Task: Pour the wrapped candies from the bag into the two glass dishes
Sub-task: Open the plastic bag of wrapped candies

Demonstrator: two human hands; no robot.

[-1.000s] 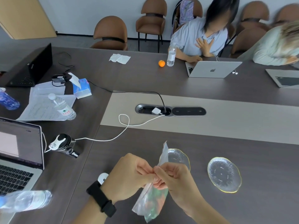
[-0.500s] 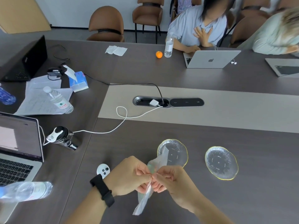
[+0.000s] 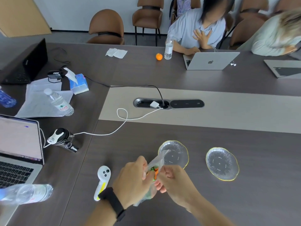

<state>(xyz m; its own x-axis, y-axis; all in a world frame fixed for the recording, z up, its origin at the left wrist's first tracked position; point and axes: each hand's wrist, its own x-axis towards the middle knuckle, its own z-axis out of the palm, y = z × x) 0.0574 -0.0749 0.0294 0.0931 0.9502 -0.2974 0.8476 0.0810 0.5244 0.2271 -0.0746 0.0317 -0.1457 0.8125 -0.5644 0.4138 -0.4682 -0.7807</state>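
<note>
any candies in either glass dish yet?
No. Both the left glass dish and the right glass dish are bare, and the candies sit inside the bag held by both hands.

A white apple logo (image 3: 210, 62) stands on the lid of the silver laptop (image 3: 211, 61) at about one o'clock across the table. White lettering on the small black device (image 3: 71, 146) at nine o'clock is too blurred to read. The water bottle (image 3: 59, 102) at ten o'clock bears a green triangle mark and red print, unreadable.
</note>
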